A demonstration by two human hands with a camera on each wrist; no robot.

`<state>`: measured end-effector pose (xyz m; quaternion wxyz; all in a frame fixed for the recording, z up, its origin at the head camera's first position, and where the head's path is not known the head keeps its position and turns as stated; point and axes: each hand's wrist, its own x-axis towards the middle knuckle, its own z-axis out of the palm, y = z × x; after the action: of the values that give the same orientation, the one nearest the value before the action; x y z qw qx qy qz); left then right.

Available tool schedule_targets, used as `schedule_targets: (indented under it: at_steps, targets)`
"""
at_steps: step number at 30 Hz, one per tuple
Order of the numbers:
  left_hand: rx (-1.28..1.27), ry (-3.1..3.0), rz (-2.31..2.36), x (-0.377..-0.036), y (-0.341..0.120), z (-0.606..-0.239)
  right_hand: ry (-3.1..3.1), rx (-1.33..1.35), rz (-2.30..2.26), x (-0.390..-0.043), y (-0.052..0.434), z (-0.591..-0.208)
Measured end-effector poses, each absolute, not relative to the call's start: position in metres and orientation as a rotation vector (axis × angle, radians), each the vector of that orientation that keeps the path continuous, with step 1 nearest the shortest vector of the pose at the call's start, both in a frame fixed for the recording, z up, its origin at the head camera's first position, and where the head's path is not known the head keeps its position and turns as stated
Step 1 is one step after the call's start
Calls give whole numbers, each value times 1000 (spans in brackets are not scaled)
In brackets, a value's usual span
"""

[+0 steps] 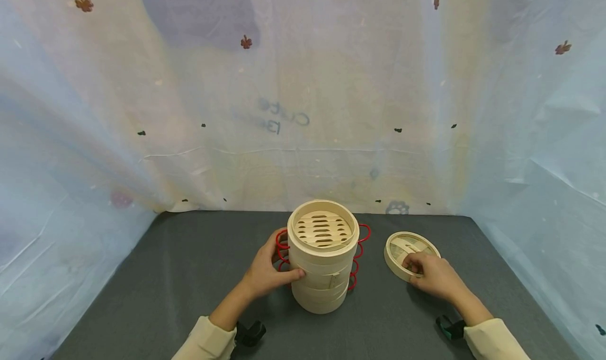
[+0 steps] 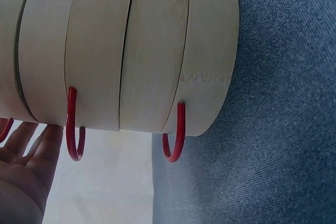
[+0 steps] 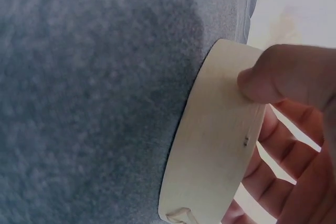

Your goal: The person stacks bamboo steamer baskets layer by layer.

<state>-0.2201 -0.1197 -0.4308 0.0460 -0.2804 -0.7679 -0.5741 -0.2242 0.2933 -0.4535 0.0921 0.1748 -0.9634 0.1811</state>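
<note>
A tall stack of round bamboo steamer baskets [image 1: 322, 276] stands upright on the table, its slatted top tier uncovered. Small red handles [image 1: 354, 265] stick out on both sides. My left hand [image 1: 269, 265] holds the stack's left side, thumb on the front wall and fingers behind by the handles; in the left wrist view, fingertips [image 2: 50, 140] reach the bamboo wall. To the right, a shallow bamboo lid [image 1: 400, 244] with a woven top lies on the table. My right hand [image 1: 433, 273] grips its near rim, thumb on the outer wall [image 3: 205, 140] and fingers over the top.
The dark grey tabletop [image 1: 189, 276] extends around both things. A pale printed plastic sheet [image 1: 303, 112] hangs behind the table and along both sides. Black straps circle both wrists.
</note>
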Motion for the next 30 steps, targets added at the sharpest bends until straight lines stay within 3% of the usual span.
schedule_targets:
  at_steps: [30]
  targets:
    - [-849,-2360,-1746,-216,-119,-426,-2852,436,494,-224,295,-435]
